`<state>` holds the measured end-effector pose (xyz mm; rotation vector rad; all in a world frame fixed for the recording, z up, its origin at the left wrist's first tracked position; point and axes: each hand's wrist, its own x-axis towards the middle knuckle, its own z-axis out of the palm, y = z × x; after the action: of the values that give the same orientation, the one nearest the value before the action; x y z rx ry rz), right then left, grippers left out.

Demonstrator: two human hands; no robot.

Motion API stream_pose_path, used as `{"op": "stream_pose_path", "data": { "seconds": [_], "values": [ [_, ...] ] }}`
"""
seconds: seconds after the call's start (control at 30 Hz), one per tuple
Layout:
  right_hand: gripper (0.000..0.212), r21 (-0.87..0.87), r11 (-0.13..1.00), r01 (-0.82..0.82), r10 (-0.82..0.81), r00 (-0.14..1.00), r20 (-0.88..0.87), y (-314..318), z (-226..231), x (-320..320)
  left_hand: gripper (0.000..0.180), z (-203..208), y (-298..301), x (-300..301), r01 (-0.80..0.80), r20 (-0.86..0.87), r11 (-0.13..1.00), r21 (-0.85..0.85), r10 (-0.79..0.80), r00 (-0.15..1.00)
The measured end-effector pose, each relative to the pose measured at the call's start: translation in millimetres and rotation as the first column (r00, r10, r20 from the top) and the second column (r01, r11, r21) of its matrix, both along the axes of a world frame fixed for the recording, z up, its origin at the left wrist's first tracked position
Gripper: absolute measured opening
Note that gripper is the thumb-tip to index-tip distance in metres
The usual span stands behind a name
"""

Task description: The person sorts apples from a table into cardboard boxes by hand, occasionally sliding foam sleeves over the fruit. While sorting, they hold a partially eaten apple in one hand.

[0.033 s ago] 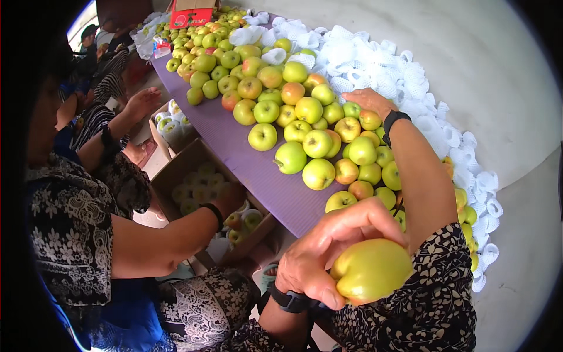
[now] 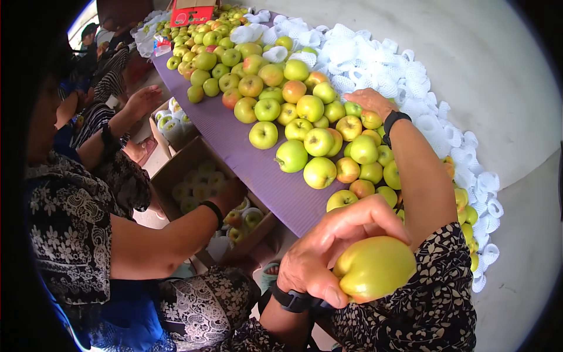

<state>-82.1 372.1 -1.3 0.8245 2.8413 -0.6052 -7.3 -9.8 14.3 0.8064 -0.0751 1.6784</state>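
Note:
My left hand [image 2: 316, 258] is closed around a yellow-green apple [image 2: 378, 270], held low in front of my body, thumb on its near side. Farther off, my right hand [image 2: 372, 102] reaches across a heap of green and reddish apples [image 2: 318, 142], where the heap meets a pile of white foam net sleeves [image 2: 358, 61]. Its fingers stretch out toward the sleeves, over the apples' edge; the fingertips are partly hidden, and I see nothing held in them. Both wrists wear dark bands.
A purple ribbed mat [image 2: 258, 176] lies under the apples. On the left, a co-worker's arm [image 2: 164, 246] reaches into a cardboard box [image 2: 267, 226] of apples in foam sleeves. Another box [image 2: 155, 126] stands beyond it. A red carton [image 2: 190, 16] sits at the far end.

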Motion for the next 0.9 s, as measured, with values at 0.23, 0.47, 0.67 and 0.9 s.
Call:
{"op": "stream_pose_path", "data": {
  "seconds": [0.23, 0.47, 0.67, 0.9],
  "values": [
    [0.066, 0.447, 0.864, 0.23, -0.155, 0.968, -0.198, 14, 20, 17, 0.088, 5, 0, 1, -0.037, -0.078, 0.995, -0.088, 0.03, 0.996],
    [0.05, 0.699, 0.47, 0.539, -0.251, 0.841, -0.48, 52, 76, 131, 0.085, -13, 9, -2, -0.089, 0.05, 0.977, 0.196, 0.081, 0.995],
    [0.051, 0.731, 0.266, 0.629, -0.704, 0.645, -0.298, 59, 121, 306, 0.089, -11, 16, -8, -0.256, 0.242, 0.916, 0.309, 0.185, 0.953],
    [0.064, 0.587, 0.176, 0.79, -0.805, 0.459, -0.376, 30, 106, 346, 0.088, -10, 21, 2, -0.243, 0.191, 0.93, 0.277, 0.195, 0.962]
  ]
}}
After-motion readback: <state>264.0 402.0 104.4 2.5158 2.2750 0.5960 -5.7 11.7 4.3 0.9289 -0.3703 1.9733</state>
